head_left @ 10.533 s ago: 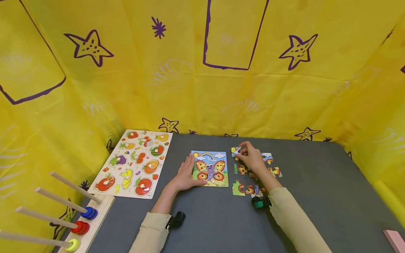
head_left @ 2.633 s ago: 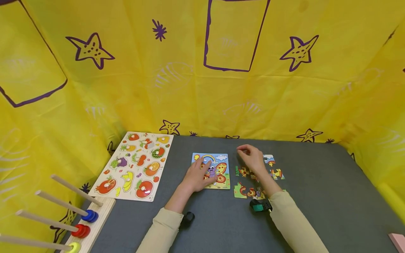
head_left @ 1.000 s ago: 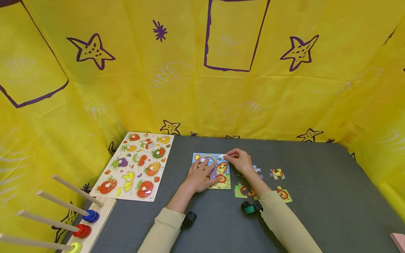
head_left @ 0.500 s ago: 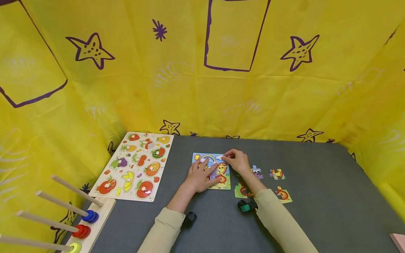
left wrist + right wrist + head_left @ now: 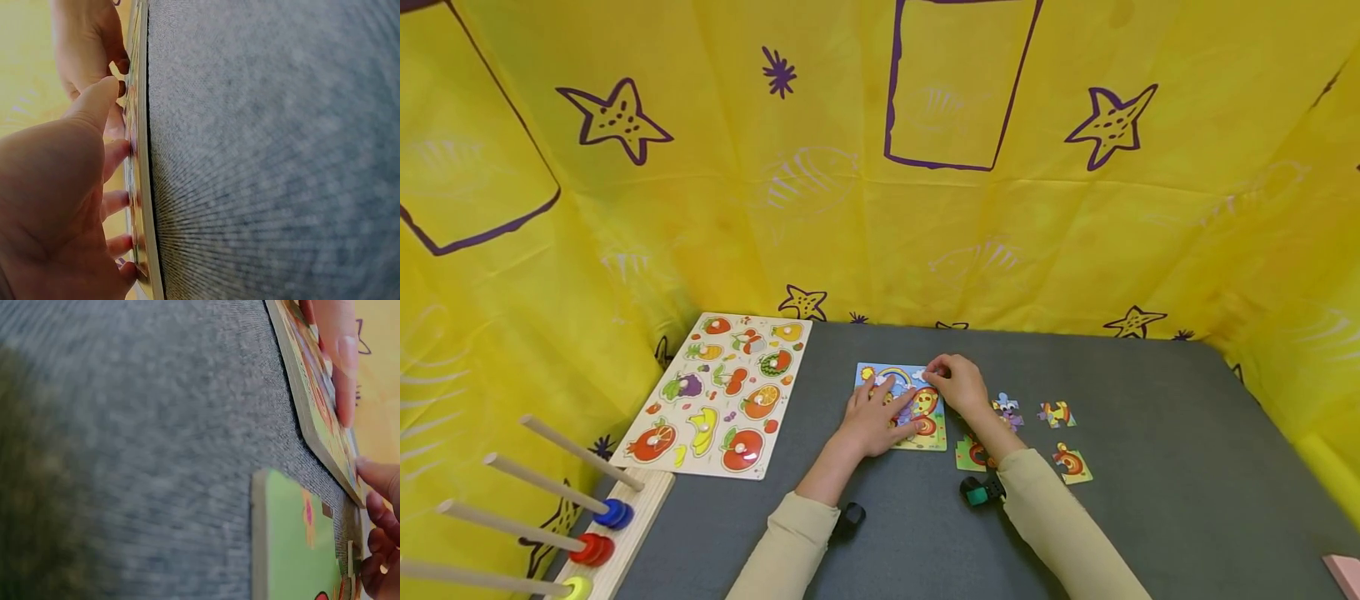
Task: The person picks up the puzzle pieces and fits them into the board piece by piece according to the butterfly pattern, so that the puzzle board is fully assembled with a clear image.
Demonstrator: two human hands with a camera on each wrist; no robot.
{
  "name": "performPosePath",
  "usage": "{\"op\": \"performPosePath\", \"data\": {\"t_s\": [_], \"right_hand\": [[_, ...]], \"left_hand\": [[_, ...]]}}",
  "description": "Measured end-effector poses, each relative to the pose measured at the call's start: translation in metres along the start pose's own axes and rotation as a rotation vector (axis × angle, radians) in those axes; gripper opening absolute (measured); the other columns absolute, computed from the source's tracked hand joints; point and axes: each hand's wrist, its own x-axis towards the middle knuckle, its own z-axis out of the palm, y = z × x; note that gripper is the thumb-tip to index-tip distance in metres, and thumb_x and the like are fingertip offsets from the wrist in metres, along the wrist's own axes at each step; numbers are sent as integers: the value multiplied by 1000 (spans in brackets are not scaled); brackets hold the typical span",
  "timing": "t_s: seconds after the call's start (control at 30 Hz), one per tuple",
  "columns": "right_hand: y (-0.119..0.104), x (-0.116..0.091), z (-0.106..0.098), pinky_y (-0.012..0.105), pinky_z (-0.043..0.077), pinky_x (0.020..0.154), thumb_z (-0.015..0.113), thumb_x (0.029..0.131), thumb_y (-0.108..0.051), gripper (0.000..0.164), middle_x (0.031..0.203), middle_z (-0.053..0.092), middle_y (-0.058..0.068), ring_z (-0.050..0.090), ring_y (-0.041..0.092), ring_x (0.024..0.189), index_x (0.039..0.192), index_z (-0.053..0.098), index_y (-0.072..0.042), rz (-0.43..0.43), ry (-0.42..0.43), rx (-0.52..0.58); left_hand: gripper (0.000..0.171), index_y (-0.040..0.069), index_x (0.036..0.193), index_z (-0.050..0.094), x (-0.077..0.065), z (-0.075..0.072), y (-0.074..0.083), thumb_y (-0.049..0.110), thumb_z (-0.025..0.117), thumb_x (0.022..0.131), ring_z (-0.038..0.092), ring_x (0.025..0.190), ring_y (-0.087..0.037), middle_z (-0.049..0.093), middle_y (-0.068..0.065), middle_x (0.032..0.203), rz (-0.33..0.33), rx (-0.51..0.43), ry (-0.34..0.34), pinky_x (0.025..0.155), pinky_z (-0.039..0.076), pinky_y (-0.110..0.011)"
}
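My left hand lies with fingers spread over the butterfly puzzle board, which shows a sun, a rainbow and a butterfly. In the left wrist view its fingertips touch the board's surface, seen edge-on. At the board's upper right corner my right hand has thumb and forefinger close together on a puzzle piece with a cloud. The right wrist view shows its thumb at the board's edge and the other fingers curled. Loose puzzle pieces lie by the right forearm: a purple one, a yellow-red one and others, partly hidden.
A fruit knob puzzle lies at the left. In front of it stands a wooden peg stand with blue, red and yellow rings. A pink block sits at the right edge. Yellow cloth encloses the grey table.
The upper-row loose pieces have gone from the table's right side. My right hand has moved left to the board's corner and inches further left; my left hand has slid onto the board.
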Motion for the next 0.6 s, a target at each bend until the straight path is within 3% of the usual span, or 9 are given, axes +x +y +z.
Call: {"op": "performPosePath", "data": {"t_s": [0.17, 0.33, 0.6], "right_hand": [[-1, -3, -3, 41, 42, 79, 79, 83, -22, 13, 90, 61, 5, 52, 25, 88, 89, 77, -12, -75, -49, -29], [-3, -8, -7, 43, 39, 82, 82, 79, -23, 19, 97, 59, 8, 48, 29, 97, 93, 77, -11, -79, -93, -28], [-6, -9, -6, 43, 39, 81, 82, 80, -25, 20, 102, 57, 11, 45, 31, 100, 93, 76, -11, -58, -69, -24]], "left_hand": [[65, 28, 150, 41, 0, 1, 0, 60, 49, 94, 13, 144, -42, 27, -12, 158, -4, 21, 4, 112, 18, -58], [63, 28, 149, 42, 1, 1, 0, 59, 49, 95, 14, 144, -43, 28, -11, 157, 0, 30, 15, 111, 18, -59], [59, 20, 144, 50, 5, 0, -1, 54, 50, 96, 17, 141, -43, 33, -14, 151, 14, -76, 75, 110, 14, -60]]}}
